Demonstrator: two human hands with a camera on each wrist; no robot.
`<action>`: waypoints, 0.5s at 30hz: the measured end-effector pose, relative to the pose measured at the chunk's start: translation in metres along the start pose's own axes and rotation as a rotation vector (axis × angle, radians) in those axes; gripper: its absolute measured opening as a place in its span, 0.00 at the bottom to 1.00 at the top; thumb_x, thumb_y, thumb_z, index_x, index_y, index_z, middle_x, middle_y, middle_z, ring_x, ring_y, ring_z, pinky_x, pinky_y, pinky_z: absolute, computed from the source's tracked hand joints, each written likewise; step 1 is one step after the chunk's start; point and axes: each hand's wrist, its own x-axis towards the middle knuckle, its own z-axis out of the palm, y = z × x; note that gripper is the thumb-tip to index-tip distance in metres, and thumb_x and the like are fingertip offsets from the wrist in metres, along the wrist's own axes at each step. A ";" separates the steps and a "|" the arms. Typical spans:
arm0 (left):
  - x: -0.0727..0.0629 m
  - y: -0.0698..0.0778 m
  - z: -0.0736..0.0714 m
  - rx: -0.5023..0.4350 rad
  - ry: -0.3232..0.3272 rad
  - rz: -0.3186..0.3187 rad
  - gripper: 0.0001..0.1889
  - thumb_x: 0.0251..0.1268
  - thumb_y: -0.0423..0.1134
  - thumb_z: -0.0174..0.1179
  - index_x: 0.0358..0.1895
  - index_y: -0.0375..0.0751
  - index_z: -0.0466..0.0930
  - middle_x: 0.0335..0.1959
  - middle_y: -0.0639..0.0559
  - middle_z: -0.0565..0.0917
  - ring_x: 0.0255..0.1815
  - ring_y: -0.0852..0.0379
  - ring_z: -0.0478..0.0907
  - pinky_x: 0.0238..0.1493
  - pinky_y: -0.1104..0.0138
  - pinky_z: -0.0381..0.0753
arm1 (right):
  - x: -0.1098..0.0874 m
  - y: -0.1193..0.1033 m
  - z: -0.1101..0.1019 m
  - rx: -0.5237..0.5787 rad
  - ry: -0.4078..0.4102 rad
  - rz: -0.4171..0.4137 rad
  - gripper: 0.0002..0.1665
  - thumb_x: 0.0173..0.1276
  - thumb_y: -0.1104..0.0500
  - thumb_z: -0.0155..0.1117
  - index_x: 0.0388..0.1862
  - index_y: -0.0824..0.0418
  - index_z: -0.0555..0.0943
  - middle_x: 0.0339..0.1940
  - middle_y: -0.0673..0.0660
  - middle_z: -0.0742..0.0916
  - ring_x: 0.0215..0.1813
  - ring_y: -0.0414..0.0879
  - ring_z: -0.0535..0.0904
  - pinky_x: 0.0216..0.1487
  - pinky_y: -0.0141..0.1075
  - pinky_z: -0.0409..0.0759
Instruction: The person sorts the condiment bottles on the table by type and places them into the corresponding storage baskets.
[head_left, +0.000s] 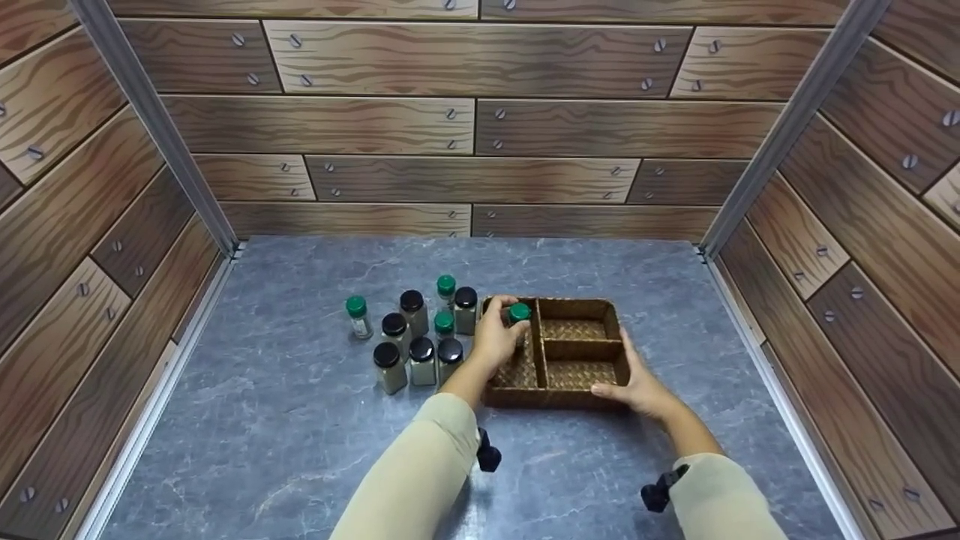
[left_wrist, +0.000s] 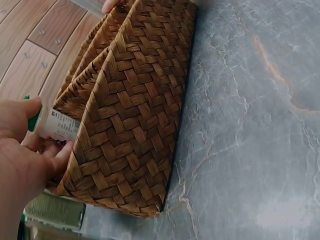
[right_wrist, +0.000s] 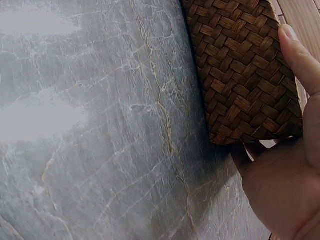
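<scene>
A brown woven basket [head_left: 581, 398] with three compartments stands on the table; its side wall [left_wrist: 135, 110] fills much of the left wrist view. My left hand [head_left: 496, 336] holds a green-capped spice jar [head_left: 519, 312] upright in the long left compartment. That jar shows a white printed label [left_wrist: 61, 125] in the left wrist view, its lower part hidden by fingers and basket. At the basket's near right corner, my right hand [head_left: 643, 386] grips it, thumb [right_wrist: 300, 57] on the near rim and fingers along the right wall. Both right compartments hold nothing.
Left of the basket stand several black-capped jars [head_left: 422, 364] and green-capped jars, including one green-capped jar [head_left: 360, 319] apart at the far left. Plank-patterned walls [head_left: 480, 124] enclose the grey marbled table [head_left: 285, 450] at the back and sides.
</scene>
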 end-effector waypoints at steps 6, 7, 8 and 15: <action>0.008 0.001 0.005 0.032 0.043 0.023 0.20 0.74 0.34 0.71 0.65 0.43 0.79 0.67 0.40 0.83 0.69 0.42 0.81 0.69 0.53 0.84 | 0.000 -0.001 -0.001 0.013 0.020 -0.015 0.85 0.62 0.52 0.85 0.91 0.47 0.25 0.92 0.70 0.36 0.90 0.75 0.33 0.87 0.73 0.34; 0.010 0.001 0.006 0.034 0.049 0.018 0.21 0.74 0.34 0.71 0.65 0.43 0.80 0.67 0.41 0.83 0.70 0.42 0.81 0.70 0.53 0.83 | 0.000 -0.001 -0.001 0.018 0.022 -0.019 0.84 0.62 0.53 0.85 0.91 0.48 0.26 0.92 0.70 0.37 0.90 0.75 0.33 0.87 0.72 0.34; 0.011 0.000 0.007 0.035 0.055 0.010 0.21 0.74 0.34 0.71 0.66 0.43 0.80 0.67 0.41 0.83 0.70 0.43 0.81 0.70 0.53 0.83 | 0.000 -0.001 -0.001 0.020 0.022 -0.022 0.84 0.62 0.53 0.85 0.91 0.48 0.26 0.92 0.70 0.37 0.91 0.75 0.33 0.88 0.72 0.34; 0.020 -0.001 0.011 0.003 0.060 -0.067 0.22 0.75 0.35 0.70 0.68 0.43 0.78 0.67 0.41 0.84 0.65 0.45 0.84 0.65 0.57 0.87 | -0.001 0.001 0.001 0.029 0.022 -0.030 0.83 0.63 0.53 0.84 0.92 0.49 0.27 0.92 0.70 0.37 0.91 0.74 0.34 0.88 0.70 0.35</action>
